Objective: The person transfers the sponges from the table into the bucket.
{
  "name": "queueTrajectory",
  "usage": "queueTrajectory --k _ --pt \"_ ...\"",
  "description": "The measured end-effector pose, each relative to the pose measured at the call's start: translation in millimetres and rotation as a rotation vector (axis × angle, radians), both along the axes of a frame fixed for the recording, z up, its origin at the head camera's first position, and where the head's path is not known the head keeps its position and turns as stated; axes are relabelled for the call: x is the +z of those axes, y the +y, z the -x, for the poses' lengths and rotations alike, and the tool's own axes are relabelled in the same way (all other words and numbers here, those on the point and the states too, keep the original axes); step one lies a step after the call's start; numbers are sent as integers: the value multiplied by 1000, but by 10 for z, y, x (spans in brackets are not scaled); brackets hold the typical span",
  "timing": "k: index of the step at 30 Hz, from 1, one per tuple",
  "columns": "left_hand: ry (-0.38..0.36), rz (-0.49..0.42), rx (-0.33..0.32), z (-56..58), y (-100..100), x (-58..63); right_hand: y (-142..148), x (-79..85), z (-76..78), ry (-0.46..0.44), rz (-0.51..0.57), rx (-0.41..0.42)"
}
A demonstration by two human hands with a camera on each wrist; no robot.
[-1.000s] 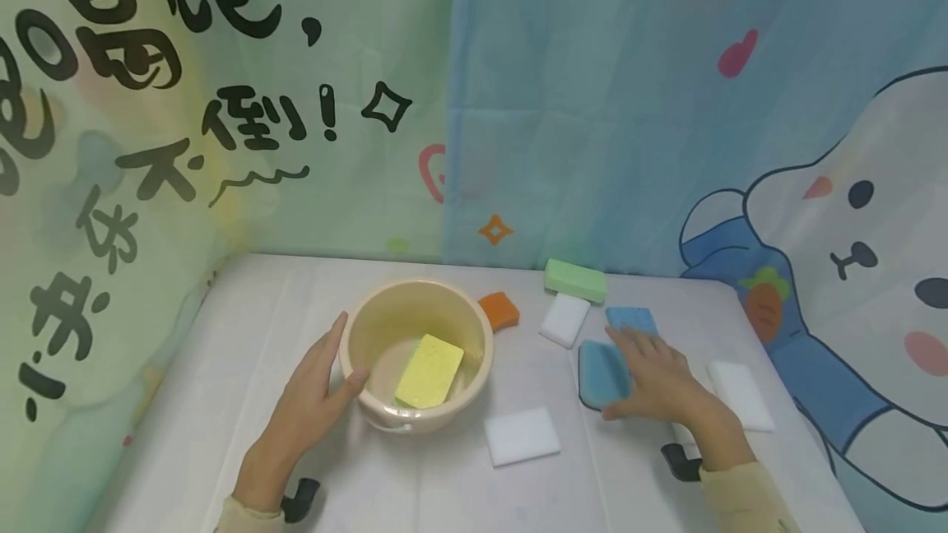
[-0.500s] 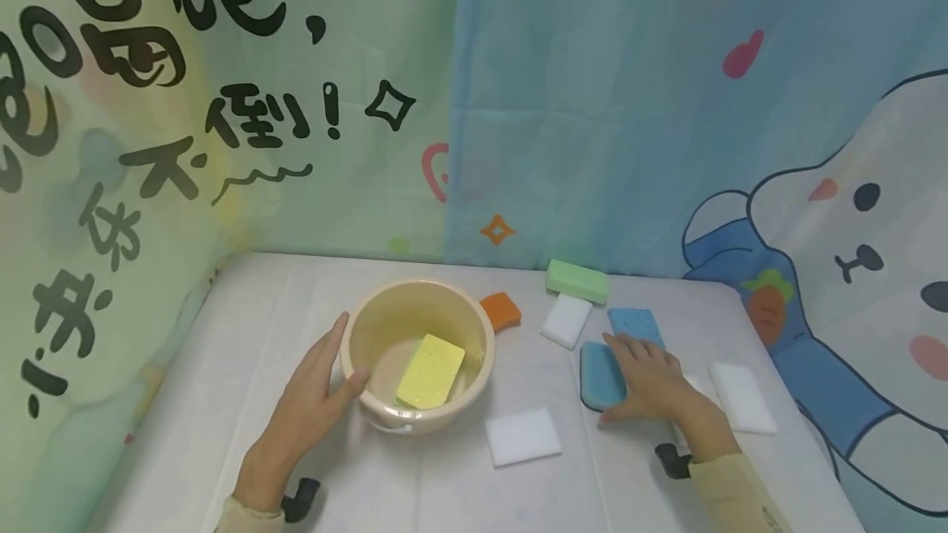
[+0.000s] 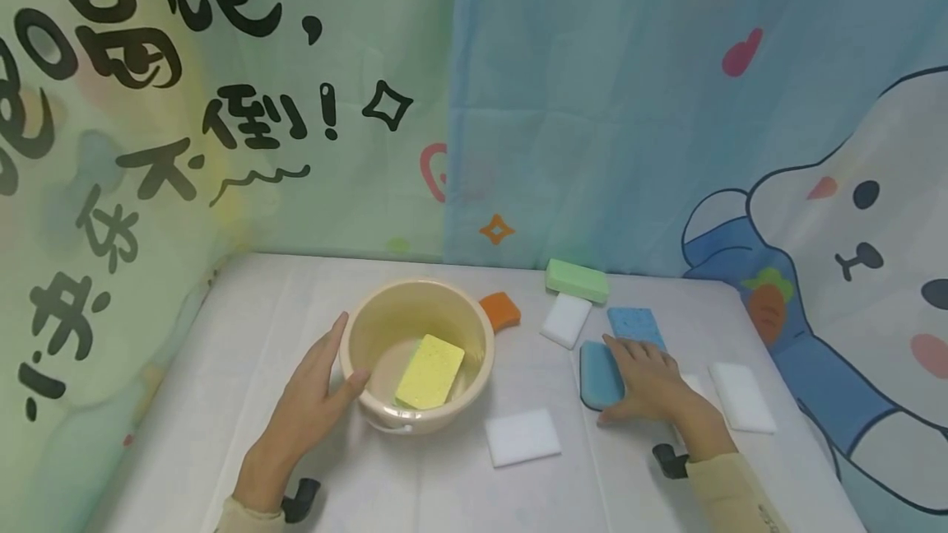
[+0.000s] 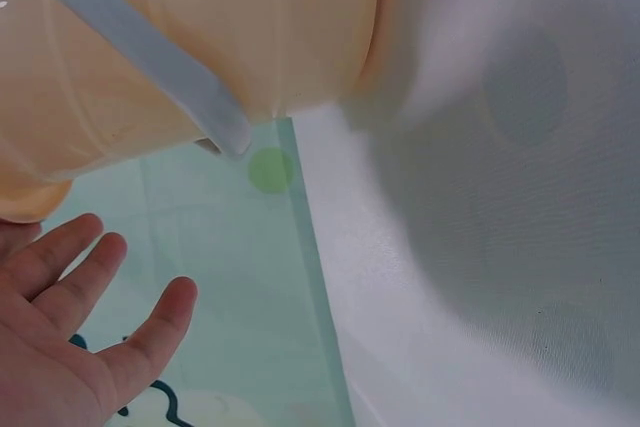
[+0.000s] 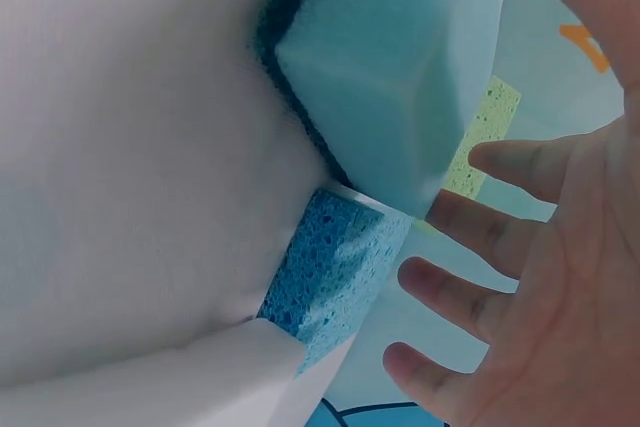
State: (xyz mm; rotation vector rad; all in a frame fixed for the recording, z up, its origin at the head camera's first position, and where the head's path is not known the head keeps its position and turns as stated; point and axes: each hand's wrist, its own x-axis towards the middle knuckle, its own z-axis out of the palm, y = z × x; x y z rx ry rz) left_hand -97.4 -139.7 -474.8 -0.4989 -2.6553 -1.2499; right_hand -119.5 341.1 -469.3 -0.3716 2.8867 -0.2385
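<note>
The bucket [image 3: 392,315] looks like plastic, smooth and glossy. The teal sponge [image 5: 370,67] seems matt foam, with a rough layer; the blue sponge [image 5: 325,267] is porous. The tablecloth [image 3: 370,484] is matt fabric.

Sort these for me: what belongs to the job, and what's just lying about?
Probably in the job:
round cream plastic bucket, at the left hand
yellow rectangular sponge, inside it
teal rectangular sponge, at the right hand

Seemingly just lying about:
blue rectangular sponge
orange sponge block
green rectangular sponge
white rectangular foam pads

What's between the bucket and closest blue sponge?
The head view shows bare tablecloth straight from bucket to blue sponge; a white sponge lies nearer the camera.
</note>
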Motion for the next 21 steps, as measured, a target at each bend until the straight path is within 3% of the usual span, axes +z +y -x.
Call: queueTrajectory --k 21 --pt "-4 11 6 -5 10 8 -13 -42 -9 39 24 -52"
